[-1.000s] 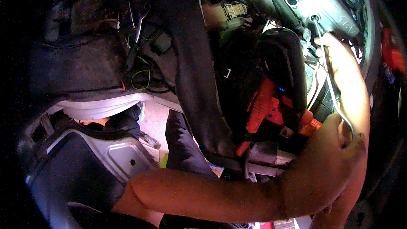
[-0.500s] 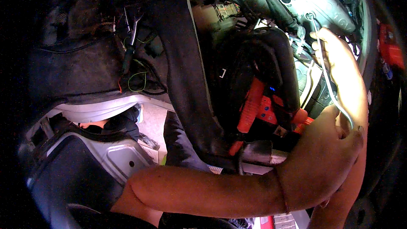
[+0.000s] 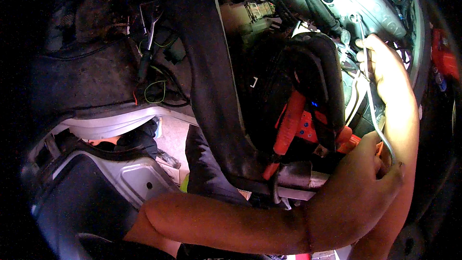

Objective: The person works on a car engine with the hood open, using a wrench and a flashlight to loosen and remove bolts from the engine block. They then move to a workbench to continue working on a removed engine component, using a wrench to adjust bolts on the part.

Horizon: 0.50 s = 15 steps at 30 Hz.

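A long, thin, silver-white metal rod [image 3: 371, 101] with a ribbed, coil-like lower part runs across the right side of the view. Its upper end meets a round hole [image 3: 355, 18] in a brightly lit pale engine cover [image 3: 373, 5]; how deep it sits is hidden. Close below that hole, the fingers of my right hand [image 3: 380, 62] pinch the upper part of the rod. My left hand [image 3: 353, 178] is closed around the bent lower end, its fingertips partly hidden. The left forearm crosses in front of my right forearm.
Left of the hands lies a black case-like object [image 3: 313, 62] with a red handle [image 3: 290, 120] and blue lights. A dark trim strip [image 3: 207, 77] runs down the middle. A metal wrench-like tool [image 3: 153, 31] and loose wires [image 3: 156, 91] lie farther left.
My left hand has moved down and slightly left, drawing the rod's lower end with it. The upper end stays at the hole, and the right hand keeps its pinch.
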Each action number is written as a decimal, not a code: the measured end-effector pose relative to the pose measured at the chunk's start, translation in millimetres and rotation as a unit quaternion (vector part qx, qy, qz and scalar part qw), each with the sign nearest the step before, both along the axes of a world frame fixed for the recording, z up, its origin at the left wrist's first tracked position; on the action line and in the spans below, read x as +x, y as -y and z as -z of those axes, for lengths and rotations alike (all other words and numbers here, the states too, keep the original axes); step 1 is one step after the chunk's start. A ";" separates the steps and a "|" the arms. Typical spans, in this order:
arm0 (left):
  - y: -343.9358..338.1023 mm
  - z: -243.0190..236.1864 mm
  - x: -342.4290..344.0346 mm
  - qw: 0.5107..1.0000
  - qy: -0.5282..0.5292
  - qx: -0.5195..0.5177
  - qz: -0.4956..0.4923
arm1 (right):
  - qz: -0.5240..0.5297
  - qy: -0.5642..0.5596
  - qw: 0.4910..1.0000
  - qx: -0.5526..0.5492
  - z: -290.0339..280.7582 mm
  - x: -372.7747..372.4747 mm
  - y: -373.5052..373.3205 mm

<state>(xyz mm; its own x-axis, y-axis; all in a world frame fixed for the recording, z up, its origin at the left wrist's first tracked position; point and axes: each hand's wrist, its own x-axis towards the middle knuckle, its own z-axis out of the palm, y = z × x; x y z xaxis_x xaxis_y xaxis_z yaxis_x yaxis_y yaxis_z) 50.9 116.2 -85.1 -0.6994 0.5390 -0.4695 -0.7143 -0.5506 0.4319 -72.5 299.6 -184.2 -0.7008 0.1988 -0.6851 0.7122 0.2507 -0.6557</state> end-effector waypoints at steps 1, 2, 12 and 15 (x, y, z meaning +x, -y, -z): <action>3.2 -2.7 -2.6 1.000 0.003 0.008 -0.002 | 0.000 0.004 1.000 0.000 -0.2 0.3 -0.1; 4.8 -6.8 -5.6 1.000 0.010 0.008 -0.010 | -0.001 0.008 1.000 0.000 -0.4 0.5 0.0; 8.7 -32.2 -33.6 0.977 0.118 -0.049 0.170 | 0.013 0.012 0.999 0.027 -0.1 -1.1 4.7; 10.3 -33.2 -32.7 0.974 0.129 -0.034 0.181 | 0.012 0.010 1.000 0.018 0.4 -0.9 3.2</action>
